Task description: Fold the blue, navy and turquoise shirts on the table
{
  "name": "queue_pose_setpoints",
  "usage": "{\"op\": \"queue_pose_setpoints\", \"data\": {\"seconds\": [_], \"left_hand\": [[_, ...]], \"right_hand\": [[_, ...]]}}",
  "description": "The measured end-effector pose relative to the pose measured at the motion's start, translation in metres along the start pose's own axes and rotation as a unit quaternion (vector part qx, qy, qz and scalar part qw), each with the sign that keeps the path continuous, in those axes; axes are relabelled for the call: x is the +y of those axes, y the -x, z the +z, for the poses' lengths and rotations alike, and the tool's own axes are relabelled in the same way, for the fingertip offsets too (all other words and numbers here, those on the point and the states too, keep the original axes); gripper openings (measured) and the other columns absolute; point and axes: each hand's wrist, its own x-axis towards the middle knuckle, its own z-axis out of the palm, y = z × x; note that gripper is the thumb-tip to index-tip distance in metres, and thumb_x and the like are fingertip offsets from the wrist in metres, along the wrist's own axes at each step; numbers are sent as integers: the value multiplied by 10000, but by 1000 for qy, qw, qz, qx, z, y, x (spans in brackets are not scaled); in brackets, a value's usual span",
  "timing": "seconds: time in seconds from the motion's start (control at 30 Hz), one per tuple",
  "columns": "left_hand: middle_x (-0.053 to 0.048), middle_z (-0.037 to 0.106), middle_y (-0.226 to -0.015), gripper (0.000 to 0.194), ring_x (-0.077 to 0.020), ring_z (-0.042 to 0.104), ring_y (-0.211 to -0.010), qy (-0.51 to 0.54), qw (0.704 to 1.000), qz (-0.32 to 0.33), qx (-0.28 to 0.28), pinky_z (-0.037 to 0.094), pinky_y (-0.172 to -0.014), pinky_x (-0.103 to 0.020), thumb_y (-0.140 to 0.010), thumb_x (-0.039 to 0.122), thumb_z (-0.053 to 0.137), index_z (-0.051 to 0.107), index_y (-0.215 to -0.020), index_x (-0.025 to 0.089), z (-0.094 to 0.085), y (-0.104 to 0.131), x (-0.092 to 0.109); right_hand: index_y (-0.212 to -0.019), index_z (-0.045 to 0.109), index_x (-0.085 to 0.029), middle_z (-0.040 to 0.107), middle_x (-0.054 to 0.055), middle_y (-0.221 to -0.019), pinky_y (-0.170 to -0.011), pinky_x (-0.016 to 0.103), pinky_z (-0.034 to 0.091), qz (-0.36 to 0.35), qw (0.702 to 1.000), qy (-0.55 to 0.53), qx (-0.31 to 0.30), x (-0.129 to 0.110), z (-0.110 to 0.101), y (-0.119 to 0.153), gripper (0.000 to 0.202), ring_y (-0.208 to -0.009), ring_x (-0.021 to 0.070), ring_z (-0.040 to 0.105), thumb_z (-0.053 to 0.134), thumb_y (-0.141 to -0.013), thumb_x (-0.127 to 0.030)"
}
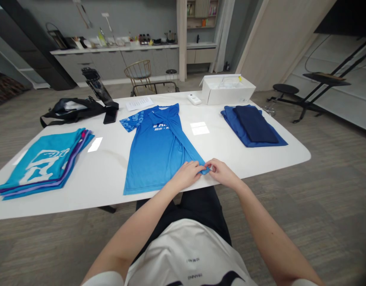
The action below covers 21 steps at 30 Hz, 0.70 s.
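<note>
A blue T-shirt [153, 159] with white lettering lies spread on the white table, its patterned sleeve pointing left and its right side gathered in creases. At the shirt's near right corner, my left hand [189, 174] is closed on the hem. My right hand [221, 172] pinches the very tip of the same corner, just right of the left one. A small fold of the fabric shows between the two hands. The shirt's collar is at the far end of the table.
Folded shirts [46, 159] are stacked at the left. Dark blue folded clothes [254, 123] lie at the right. Toward the back are a white box [227, 91], a white device [194, 99], a paper sheet [139, 104], a phone [110, 115], a bottle [96, 85] and a black bag [71, 109].
</note>
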Motion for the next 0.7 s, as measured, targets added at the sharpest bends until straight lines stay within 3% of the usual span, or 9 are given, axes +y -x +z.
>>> {"op": "queue_pose_setpoints", "data": {"seconds": [0.13,0.23,0.33,0.43,0.57,0.7], "left_hand": [[-76,670,-1059,253,-245,620,-1056,1,1000,-20,18,467,-910,-365,-996,244,532,701,-1185,248,3,-8,4],[-60,685,-1017,207,-219,639,-994,73,995,-40,50,479,-885,-333,-996,243,534,726,-1074,237,-2,-13,7],[-40,694,-975,182,-183,642,-905,186,974,-63,115,487,-832,-295,-987,217,540,716,-1033,214,-12,-14,12],[-28,692,-945,142,-164,631,-844,246,952,-71,166,487,-794,-282,-972,192,560,696,-1015,199,-26,-10,17],[-39,689,-1034,163,-184,636,-973,162,963,-55,206,472,-873,-315,-1019,214,508,668,-1051,218,-49,13,19],[-43,692,-1055,202,-211,615,-1007,4,981,-52,188,430,-878,-362,-1061,250,446,640,-1113,228,-60,54,10]], "right_hand": [[-1134,644,-192,644,27,-992,-723,295,475,16,999,-32,-1,9,0,9,403,-691,137,534,580,-751,-86],[-1216,609,-198,628,29,-1036,-714,298,477,9,999,-30,13,11,6,10,428,-686,134,524,662,-791,-204],[-1262,581,-215,630,41,-1060,-720,297,469,20,996,1,85,-3,19,5,501,-785,171,579,727,-811,-378],[-1224,569,-225,663,61,-1074,-715,296,442,66,982,52,169,-28,36,-3,424,-874,212,624,686,-857,-403],[-1089,590,-237,676,12,-853,-649,289,386,103,968,113,199,-50,53,-6,191,-737,205,624,593,-901,-270],[-1108,613,-225,697,30,-943,-683,298,423,40,962,141,231,-49,55,5,292,-810,213,650,564,-838,-124]]}}
